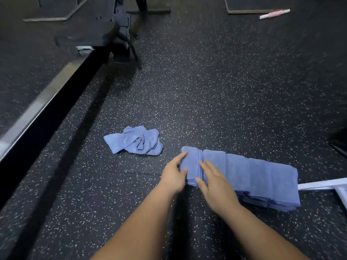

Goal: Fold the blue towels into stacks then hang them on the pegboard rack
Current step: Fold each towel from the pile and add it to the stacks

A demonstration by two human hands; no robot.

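A row of folded blue towels (pixel 259 177) lies on the speckled black floor at the lower right, overlapping like shingles. My left hand (pixel 173 177) touches the left edge of the leftmost folded towel (pixel 192 162), fingers fairly straight along its side. My right hand (pixel 216 182) lies flat on top of the same towel and its neighbour, fingers spread. A crumpled blue towel (pixel 136 141) lies loose on the floor, to the left of the row and a little farther off.
A white frame piece (pixel 326 185) pokes in at the right edge beside the towel row. A black machine base and rail (pixel 62 102) run diagonally on the left. A pink and white object (pixel 275 14) lies at the far right.
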